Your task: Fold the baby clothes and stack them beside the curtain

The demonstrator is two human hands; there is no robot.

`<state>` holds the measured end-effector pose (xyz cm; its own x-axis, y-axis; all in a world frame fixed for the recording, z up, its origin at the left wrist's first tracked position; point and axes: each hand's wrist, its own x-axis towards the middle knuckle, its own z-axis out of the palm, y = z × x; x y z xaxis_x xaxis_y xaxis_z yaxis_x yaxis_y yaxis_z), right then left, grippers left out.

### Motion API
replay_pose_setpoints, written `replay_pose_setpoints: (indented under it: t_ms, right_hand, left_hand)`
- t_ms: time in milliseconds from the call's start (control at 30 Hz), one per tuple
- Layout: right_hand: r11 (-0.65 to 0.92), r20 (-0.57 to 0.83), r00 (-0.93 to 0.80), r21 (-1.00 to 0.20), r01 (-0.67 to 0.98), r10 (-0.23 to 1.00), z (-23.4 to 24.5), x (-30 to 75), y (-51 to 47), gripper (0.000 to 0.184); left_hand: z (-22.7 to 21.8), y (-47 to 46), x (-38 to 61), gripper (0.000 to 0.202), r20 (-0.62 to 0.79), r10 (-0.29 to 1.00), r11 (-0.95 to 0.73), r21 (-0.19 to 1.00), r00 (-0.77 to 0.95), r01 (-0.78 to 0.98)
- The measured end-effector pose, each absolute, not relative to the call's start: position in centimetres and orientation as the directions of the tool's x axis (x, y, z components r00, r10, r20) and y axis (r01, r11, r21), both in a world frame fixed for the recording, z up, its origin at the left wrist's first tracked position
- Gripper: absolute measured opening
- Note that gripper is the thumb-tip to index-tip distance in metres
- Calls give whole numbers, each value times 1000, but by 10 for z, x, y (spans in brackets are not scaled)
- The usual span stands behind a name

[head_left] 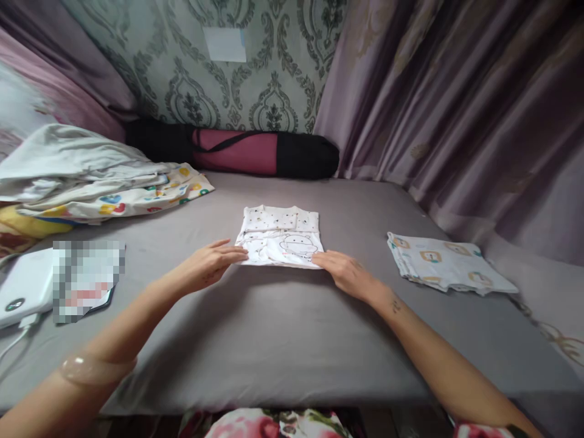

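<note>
A small white folded baby shirt (285,240) with a cartoon animal outline and tiny dots lies in the middle of the bed. At its near left corner, the fingers of my left hand (212,266) grip the edge, one finger raised off the cloth. My right hand (349,275) holds the near right corner between its fingers. The thumbs and undersides of both hands are mostly hidden.
A folded printed cloth (451,263) lies to the right. On the left are a heap of clothes (100,173), a white power bank (31,286) with a cable, and a blurred-out flat item (91,283). A long black-and-maroon bag (237,151) rests along the wall.
</note>
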<state>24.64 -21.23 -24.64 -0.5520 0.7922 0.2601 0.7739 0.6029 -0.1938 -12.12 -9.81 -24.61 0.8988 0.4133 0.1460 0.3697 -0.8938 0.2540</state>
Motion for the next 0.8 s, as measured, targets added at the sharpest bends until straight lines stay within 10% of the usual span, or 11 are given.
replay_pose_setpoints:
  t_ms: [433, 800]
  right_hand:
    - [571, 160, -550, -295, 766, 820, -230, 235, -260, 50]
    - [122, 289, -36, -287, 950, 957, -239, 223, -198, 37]
  left_hand:
    - [-232, -145, -134, 40, 21, 486, -783, 454, 873, 425]
    - [-245, -111, -80, 30, 265, 873, -485, 548, 409, 681]
